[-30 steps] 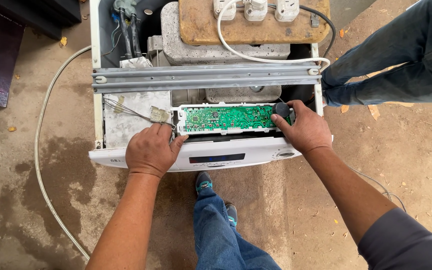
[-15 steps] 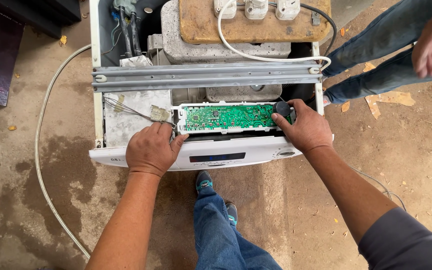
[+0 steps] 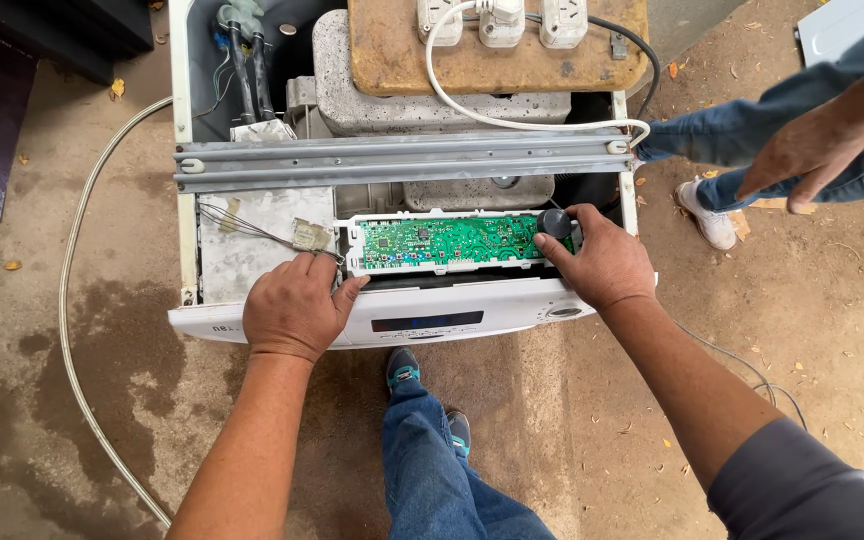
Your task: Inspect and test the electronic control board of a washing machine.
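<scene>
An opened white washing machine (image 3: 188,180) stands before me with its top off. A green circuit board (image 3: 447,242) in a white frame sits behind the white front control panel (image 3: 432,312). My left hand (image 3: 294,306) grips the panel's top edge at the board's left end, near a small wire connector (image 3: 310,236). My right hand (image 3: 602,260) holds the board's right end, fingertips touching a black round knob (image 3: 554,222).
A grey metal crossbar (image 3: 392,160) spans the machine. A wooden board with white power sockets (image 3: 497,40) lies on a concrete block. Another person's hand (image 3: 802,150) and jeans-clad legs are at the right. A grey hose (image 3: 72,290) curves along the concrete floor.
Both my hands stay where they were on the panel and board. The other person at the right has shifted, and their hand has dropped lower into view.
</scene>
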